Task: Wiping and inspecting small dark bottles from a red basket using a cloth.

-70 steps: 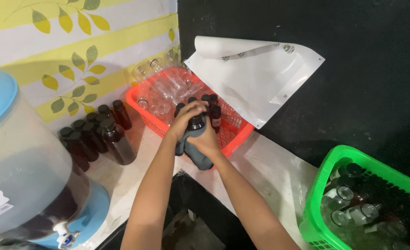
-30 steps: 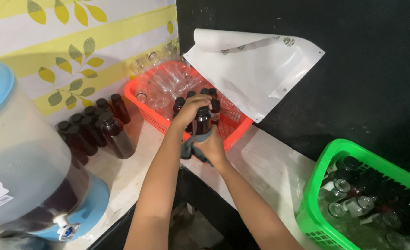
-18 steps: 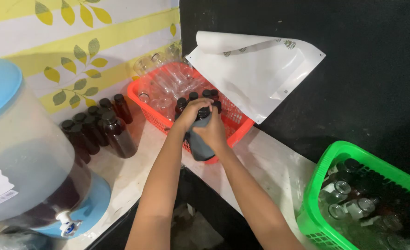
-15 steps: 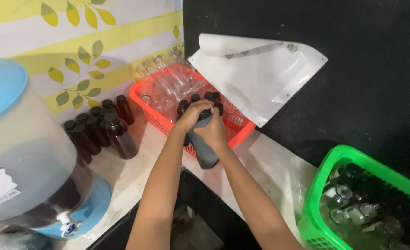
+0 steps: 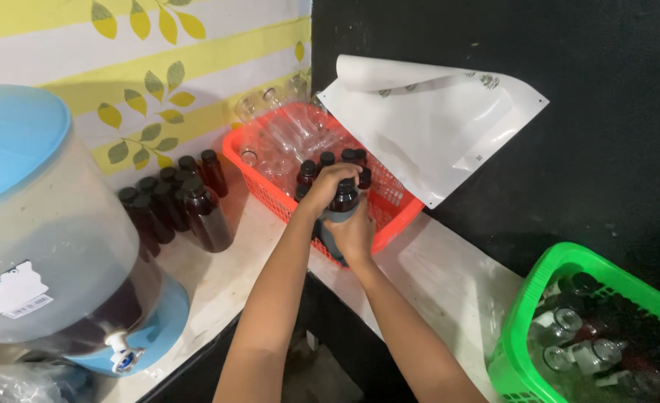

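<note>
A dark brown bottle (image 5: 343,200) with a grey band is held just in front of the red basket (image 5: 398,221). My left hand (image 5: 324,183) curls over its neck and cap from the left. My right hand (image 5: 355,236) wraps the lower body from below. The bottle's base is hidden behind my fingers. Inside the red basket, several dark capped bottles (image 5: 328,160) stand at the near side and clear empty bottles (image 5: 285,134) lie piled at the far side.
Several filled dark bottles (image 5: 196,205) stand on the white counter (image 5: 449,283) to the left. A large drink dispenser (image 5: 46,239) with a blue lid and tap stands at the near left. A green basket (image 5: 520,321) of bottles sits at the right. A white sheet (image 5: 434,123) hangs on the black wall.
Both hands have stayed on the dark bottle at the red basket's front edge. The bottle has shifted slightly, and my left hand now sits over its neck.
</note>
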